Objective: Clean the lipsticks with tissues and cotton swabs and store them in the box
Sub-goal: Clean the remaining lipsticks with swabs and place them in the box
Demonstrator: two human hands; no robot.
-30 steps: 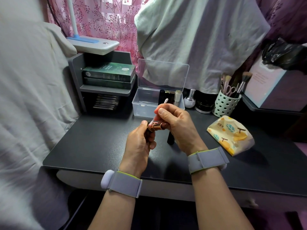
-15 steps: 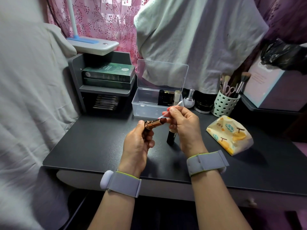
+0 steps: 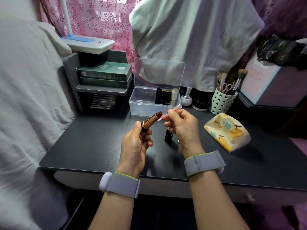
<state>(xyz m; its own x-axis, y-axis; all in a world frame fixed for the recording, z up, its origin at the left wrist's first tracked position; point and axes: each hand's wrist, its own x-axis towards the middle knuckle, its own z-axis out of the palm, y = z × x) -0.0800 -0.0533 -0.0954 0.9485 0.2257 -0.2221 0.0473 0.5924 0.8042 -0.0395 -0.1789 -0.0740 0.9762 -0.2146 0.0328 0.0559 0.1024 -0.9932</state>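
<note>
My left hand (image 3: 135, 145) grips an uncapped gold-cased lipstick (image 3: 150, 121) by its base, its dark red tip tilted up to the right. My right hand (image 3: 182, 126) pinches a cotton swab (image 3: 169, 112); the swab's lower end lies just right of the lipstick tip, a small gap between them. A black lipstick cap (image 3: 168, 136) stands on the desk, partly behind my right hand. The clear plastic box (image 3: 141, 105) sits open behind, with several lipsticks (image 3: 167, 96) upright in its right end.
A tissue pack (image 3: 226, 131) lies at the right on the black desk (image 3: 86, 146). A white brush holder (image 3: 221, 101), a small silver bottle (image 3: 186, 97) and a dark jar (image 3: 200, 102) stand at the back. A grey shelf with green boxes (image 3: 104, 73) is at the left.
My right hand has drawn the swab off the lipstick and moved right. The left hand has tilted the lipstick up, so its red tip now shows.
</note>
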